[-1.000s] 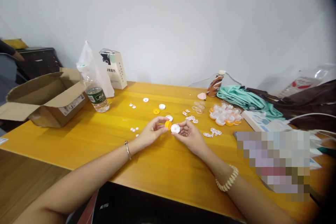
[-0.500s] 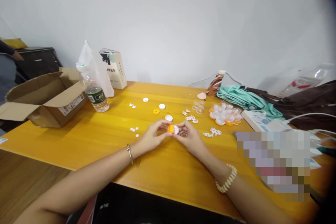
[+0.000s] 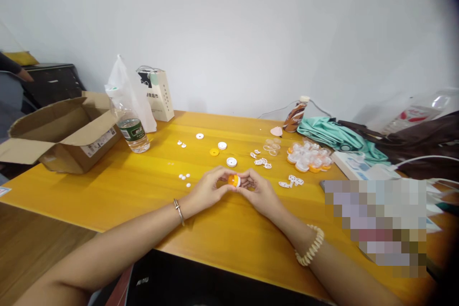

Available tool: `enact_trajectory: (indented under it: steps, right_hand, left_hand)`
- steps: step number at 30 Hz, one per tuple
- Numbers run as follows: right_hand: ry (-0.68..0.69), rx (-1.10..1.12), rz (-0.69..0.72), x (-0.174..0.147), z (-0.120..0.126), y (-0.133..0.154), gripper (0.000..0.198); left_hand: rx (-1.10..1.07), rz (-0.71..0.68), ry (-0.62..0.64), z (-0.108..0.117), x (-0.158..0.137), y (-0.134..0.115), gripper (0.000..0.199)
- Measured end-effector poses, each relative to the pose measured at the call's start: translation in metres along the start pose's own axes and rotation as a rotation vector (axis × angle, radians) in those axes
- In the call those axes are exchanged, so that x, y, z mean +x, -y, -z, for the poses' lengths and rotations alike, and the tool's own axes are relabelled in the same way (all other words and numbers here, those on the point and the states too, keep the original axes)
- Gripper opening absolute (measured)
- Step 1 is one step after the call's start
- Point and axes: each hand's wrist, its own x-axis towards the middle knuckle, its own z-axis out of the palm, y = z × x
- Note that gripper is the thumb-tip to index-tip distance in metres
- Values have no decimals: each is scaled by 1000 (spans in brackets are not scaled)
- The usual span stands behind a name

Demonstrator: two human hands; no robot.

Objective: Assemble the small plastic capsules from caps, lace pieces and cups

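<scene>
Between my two hands is a small round orange-and-white plastic piece (image 3: pixel 234 180), held over the table's front half. My left hand (image 3: pixel 211 186) grips its orange side between thumb and fingers. My right hand (image 3: pixel 258 190) pinches the white side, fingers curled. Just beyond my hands lie a white ring-shaped disc (image 3: pixel 231 162), another white disc (image 3: pixel 222 145) and an orange disc (image 3: pixel 214 152). Tiny white round parts (image 3: pixel 184 176) are scattered to the left. White perforated plates (image 3: pixel 292 181) lie right of my right hand.
A cluster of clear-and-orange capped pieces (image 3: pixel 309 157) stands right, by clear rings (image 3: pixel 272 147). A brown drink bottle (image 3: pixel 296 114) and green cloth (image 3: pixel 337 135) are behind. Left are a water bottle (image 3: pixel 133 133), an open cardboard box (image 3: pixel 68 141) and a paper bag (image 3: pixel 161 95). Another person's hand (image 3: pixel 26 75) shows far left.
The orange and white parts, seen slightly apart and tilted before, now sit face to face in line. My hands have drawn a little closer around them.
</scene>
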Motion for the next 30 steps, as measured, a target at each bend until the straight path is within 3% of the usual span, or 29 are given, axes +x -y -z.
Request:
enact_trajectory:
  steps: [8, 18, 22, 26, 30]
  right_hand:
    - [23, 138, -72, 0, -3, -1, 25]
    - [81, 364, -183, 2, -2, -7, 31]
    - [86, 397, -212, 2, -2, -5, 35]
    - [174, 383, -221, 1, -2, -1, 38]
    - [176, 174, -195, 5, 22, -2, 36]
  left_hand:
    - [15, -1, 29, 3, 0, 4, 24]
    - [-140, 92, 97, 4, 2, 13, 30]
    - [-78, 48, 106, 7, 4, 10, 30]
    - [48, 17, 141, 9, 3, 4, 26]
    - [237, -11, 168, 11, 0, -2, 27]
